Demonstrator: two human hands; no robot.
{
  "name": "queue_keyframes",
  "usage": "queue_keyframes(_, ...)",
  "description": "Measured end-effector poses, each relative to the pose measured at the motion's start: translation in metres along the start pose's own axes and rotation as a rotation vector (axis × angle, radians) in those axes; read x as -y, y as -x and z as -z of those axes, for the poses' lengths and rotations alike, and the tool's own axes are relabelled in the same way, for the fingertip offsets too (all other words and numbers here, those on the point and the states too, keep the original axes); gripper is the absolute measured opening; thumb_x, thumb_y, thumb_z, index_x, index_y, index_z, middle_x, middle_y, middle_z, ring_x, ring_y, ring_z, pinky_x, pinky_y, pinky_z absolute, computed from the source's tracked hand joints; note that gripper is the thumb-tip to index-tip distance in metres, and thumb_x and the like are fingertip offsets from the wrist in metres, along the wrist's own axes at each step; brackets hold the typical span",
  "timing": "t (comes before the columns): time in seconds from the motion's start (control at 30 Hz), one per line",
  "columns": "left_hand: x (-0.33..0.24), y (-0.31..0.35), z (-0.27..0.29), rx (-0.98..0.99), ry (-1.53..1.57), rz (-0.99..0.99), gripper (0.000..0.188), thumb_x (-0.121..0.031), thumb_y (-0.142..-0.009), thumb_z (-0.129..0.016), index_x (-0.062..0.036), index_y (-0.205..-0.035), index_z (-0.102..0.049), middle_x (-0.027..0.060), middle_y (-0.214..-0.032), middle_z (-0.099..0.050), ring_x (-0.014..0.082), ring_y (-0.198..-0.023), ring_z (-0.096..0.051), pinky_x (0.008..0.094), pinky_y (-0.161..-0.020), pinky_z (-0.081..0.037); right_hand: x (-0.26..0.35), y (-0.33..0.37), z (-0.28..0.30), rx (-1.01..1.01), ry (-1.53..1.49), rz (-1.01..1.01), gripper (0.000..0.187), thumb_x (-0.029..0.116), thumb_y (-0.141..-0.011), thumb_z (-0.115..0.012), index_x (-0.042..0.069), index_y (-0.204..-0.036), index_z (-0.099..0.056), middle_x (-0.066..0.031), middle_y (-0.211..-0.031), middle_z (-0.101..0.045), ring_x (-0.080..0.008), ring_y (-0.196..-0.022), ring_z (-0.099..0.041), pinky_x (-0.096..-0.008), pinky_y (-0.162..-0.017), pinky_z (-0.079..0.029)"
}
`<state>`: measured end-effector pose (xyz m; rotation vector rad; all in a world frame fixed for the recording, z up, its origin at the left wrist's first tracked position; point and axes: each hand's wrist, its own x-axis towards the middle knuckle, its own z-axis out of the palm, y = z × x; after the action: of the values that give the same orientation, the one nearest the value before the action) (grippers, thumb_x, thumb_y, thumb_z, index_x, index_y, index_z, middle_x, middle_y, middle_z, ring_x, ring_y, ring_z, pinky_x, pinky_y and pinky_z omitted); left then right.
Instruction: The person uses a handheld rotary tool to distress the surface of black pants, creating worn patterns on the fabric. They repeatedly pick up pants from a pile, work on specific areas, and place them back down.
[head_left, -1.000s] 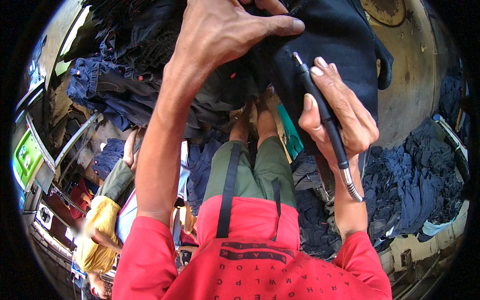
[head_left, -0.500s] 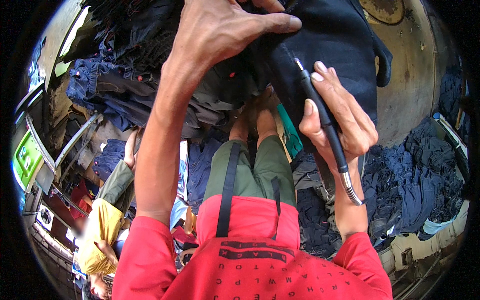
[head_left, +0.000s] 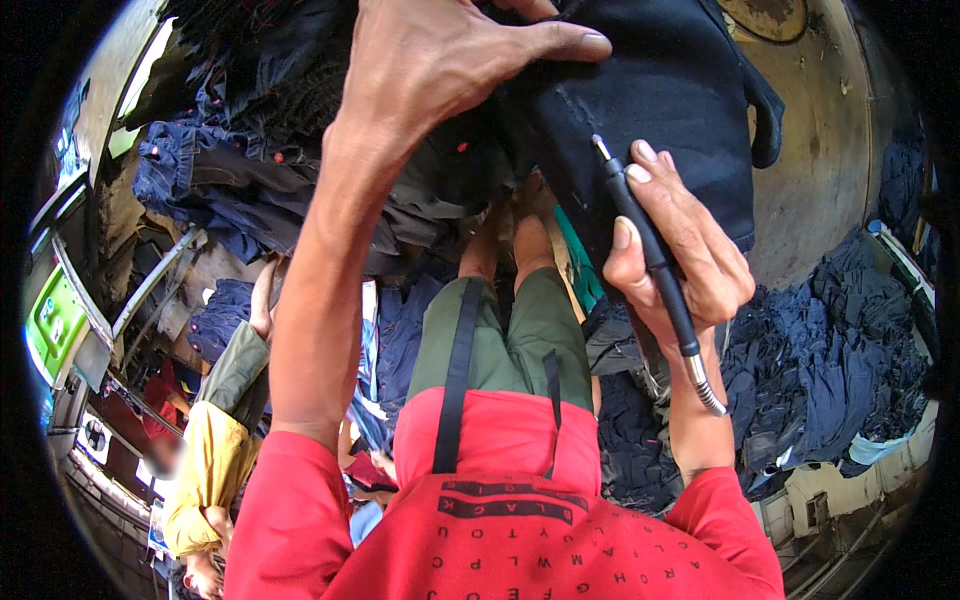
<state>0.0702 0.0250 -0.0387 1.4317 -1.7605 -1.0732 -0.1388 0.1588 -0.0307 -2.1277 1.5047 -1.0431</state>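
Observation:
My right hand (head_left: 690,240) is closed around a slim black rotary grinder handpiece (head_left: 652,238), held like a pen. Its metal tip points away from me over dark denim trousers (head_left: 670,90); whether it touches the cloth I cannot tell. Just beyond the tip, a pale scuffed mark runs along the fabric. My left hand (head_left: 430,60) rests on the trousers' left part, thumb stretched to the right and apart from the fingers. Most of its fingers are cut off by the upper edge.
Dark jeans (head_left: 220,180) are heaped at the left, and another dark pile (head_left: 820,340) lies at the right. A brown board (head_left: 810,190) stretches beyond the trousers. A person in a yellow shirt (head_left: 210,475) sits at the lower left, near a green plastic item (head_left: 57,312).
My right hand and the handpiece have shifted slightly toward me, so the tip sits a little lower on the cloth. My left thumb barely moved right. The person in yellow has shifted an arm.

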Motion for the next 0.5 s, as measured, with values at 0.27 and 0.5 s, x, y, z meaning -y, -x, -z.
queue_keyframes(0.27,0.0010,-0.0050,-0.0017,-0.002,0.028,0.102,0.030,-0.024,-0.072,-0.104,-0.0024,-0.079,-0.084,0.0034,-0.079,-0.069,0.0117,-0.073,-0.063,0.0292,-0.065,-0.049,-0.0103,-0.0066,-0.0078,-0.031,0.019,-0.004,0.029,0.001,-0.084,-0.080,-0.006,-0.112,-0.081,-0.0214,-0.106,-0.082,-0.0373,-0.108,-0.081,-0.0480,-0.101,-0.065)
queue_keyframes(0.5,0.0006,-0.0034,-0.0048,-0.005,0.029,0.155,0.030,-0.023,-0.072,-0.104,-0.0026,-0.078,-0.084,0.0036,-0.079,-0.070,0.0117,-0.074,-0.063,0.0290,-0.066,-0.049,-0.0095,-0.0008,-0.0049,-0.034,-0.006,-0.013,0.030,0.001,-0.082,-0.080,-0.006,-0.111,-0.081,-0.0219,-0.106,-0.082,-0.0373,-0.109,-0.081,-0.0487,-0.102,-0.065)
